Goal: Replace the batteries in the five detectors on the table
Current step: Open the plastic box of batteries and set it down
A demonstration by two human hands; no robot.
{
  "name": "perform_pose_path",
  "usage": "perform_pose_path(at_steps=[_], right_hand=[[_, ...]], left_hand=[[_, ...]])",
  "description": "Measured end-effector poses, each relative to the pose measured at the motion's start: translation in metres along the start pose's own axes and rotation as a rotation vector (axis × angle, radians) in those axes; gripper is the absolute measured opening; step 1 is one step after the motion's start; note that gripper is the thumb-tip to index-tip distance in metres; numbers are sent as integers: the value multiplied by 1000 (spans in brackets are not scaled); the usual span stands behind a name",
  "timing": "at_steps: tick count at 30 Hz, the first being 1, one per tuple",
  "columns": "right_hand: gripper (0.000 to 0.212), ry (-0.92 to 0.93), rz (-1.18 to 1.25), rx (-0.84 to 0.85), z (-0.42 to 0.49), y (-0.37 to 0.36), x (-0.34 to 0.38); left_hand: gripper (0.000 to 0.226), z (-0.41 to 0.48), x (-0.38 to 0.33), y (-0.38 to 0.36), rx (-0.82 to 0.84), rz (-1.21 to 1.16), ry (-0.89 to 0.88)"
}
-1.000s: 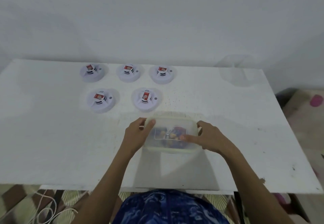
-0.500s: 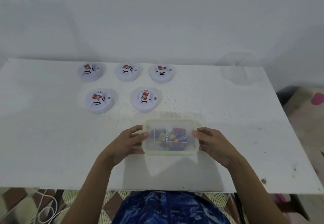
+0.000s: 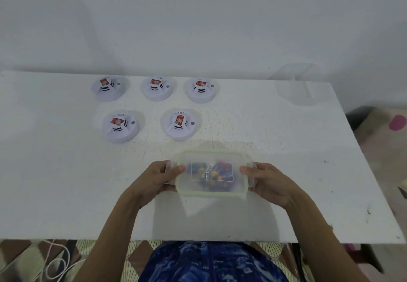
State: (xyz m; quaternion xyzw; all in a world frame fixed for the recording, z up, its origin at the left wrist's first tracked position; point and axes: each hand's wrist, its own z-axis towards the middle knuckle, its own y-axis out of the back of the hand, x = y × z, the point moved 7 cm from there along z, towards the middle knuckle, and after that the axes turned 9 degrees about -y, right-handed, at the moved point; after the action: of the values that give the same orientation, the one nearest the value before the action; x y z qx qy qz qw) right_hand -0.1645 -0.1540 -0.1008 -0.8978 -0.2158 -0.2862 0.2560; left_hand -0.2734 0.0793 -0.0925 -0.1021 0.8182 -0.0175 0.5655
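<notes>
We grip the lidded battery box [image 3: 211, 174] with left hand [image 3: 157, 180] and right hand [image 3: 267, 182] curled round its ends; five white detectors [image 3: 179, 124] carry red labels, unreadable.

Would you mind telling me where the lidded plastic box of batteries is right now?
In the head view, the plastic box is centre-front over the table, gripped between the left hand and right hand, nearest the front-right detector.

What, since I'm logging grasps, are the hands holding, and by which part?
The clear lidded container, held by its two short ends: left hand at the left end, right hand at the right end, thumbs on its top rim.
</notes>
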Motion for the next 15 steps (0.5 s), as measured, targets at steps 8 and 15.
perform_pose_path(at_steps=[8, 15], right_hand=[[45, 28, -36, -115, -6, 3, 5], [43, 326, -649, -402, -20, -22, 48]], left_hand=[[69, -2, 7, 5, -2, 62, 72], [58, -13, 8, 0, -53, 141, 152]])
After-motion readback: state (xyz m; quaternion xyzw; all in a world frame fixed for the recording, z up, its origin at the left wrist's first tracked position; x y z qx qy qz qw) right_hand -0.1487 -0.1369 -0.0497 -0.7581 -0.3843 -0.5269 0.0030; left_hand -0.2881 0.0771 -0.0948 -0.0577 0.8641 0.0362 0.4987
